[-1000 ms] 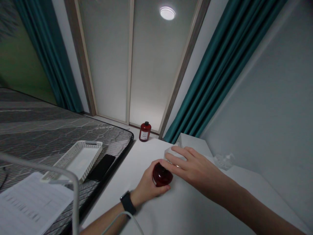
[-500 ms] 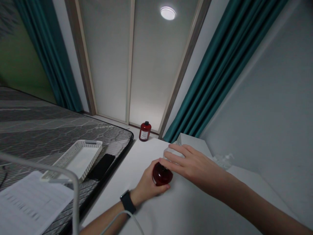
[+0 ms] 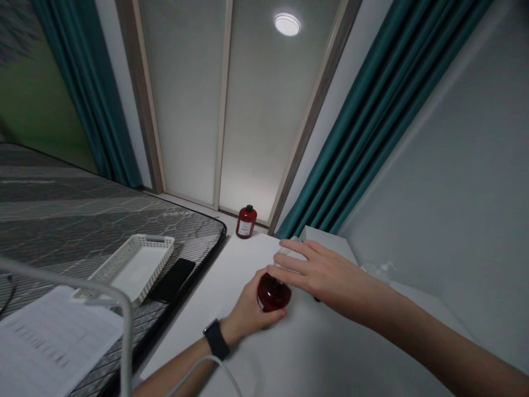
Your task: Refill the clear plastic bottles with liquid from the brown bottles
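Note:
My left hand (image 3: 254, 306) is wrapped round a dark red, rounded bottle (image 3: 273, 294), which rests low over the white tabletop. A dark watch band is on that wrist. My right hand (image 3: 308, 269) reaches across the bottle's top with its fingers stretched out and apart. Its lower fingers are close to the bottle's neck, and the thumb is hidden. Behind those fingers a pale, translucent thing (image 3: 294, 249) partly shows. A small black piece peeks out under the right palm; whether it is held or lies on the table I cannot tell.
A second red bottle (image 3: 246, 221) with a black cap and white label stands at the table's (image 3: 231, 275) far end. On the mattress at left lie a white basket (image 3: 159, 270), a black phone (image 3: 172, 280) and printed paper (image 3: 49, 342). White boxes (image 3: 326, 237) stand at right.
My right hand has shifted slightly up and left, and a small black piece now shows beneath it. My left hand still holds the bottle, almost unmoved.

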Demonstrator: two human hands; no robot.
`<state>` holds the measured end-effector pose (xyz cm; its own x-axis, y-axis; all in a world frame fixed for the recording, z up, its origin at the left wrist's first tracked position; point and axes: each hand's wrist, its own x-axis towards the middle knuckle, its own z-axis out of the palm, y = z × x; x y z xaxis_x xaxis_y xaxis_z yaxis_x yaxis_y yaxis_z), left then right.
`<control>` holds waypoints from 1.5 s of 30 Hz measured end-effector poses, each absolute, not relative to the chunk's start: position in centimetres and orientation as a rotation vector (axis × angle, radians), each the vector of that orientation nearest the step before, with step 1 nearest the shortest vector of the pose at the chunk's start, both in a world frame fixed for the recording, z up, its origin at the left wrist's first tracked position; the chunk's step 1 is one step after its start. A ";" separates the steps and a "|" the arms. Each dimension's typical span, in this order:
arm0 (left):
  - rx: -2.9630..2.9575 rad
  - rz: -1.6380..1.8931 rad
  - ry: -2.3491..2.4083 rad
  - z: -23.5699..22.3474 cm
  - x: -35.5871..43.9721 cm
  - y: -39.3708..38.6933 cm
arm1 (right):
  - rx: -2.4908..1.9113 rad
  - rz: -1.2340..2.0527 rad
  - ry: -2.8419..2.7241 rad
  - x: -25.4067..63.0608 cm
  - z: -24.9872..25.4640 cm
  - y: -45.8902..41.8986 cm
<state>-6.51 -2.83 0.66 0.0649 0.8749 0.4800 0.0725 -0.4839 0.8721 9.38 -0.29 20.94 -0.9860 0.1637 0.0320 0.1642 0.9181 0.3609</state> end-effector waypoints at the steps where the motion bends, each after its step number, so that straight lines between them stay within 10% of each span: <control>1: 1.664 1.487 0.964 0.7 -6.5 -2.8 | -0.260 -0.583 -3.083 9.3 20.9 -0.3; 23: 1.726 1.317 0.906 0.3 -5.5 -3.6 | -0.804 0.152 -2.939 15.7 17.7 -0.7; 33: 1.720 1.203 0.993 1.4 -2.9 -2.0 | -1.058 0.981 -1.860 21.5 4.6 -2.3; 45: 1.759 1.240 1.086 1.0 -2.5 0.3 | -1.095 1.088 -1.554 22.3 -2.7 -3.3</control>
<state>-2.50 0.26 0.99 0.1843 0.9169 0.3541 0.2297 -0.3905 0.8915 22.25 -3.34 -2.70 -0.1857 0.9650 0.1852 0.1565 0.2151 -0.9640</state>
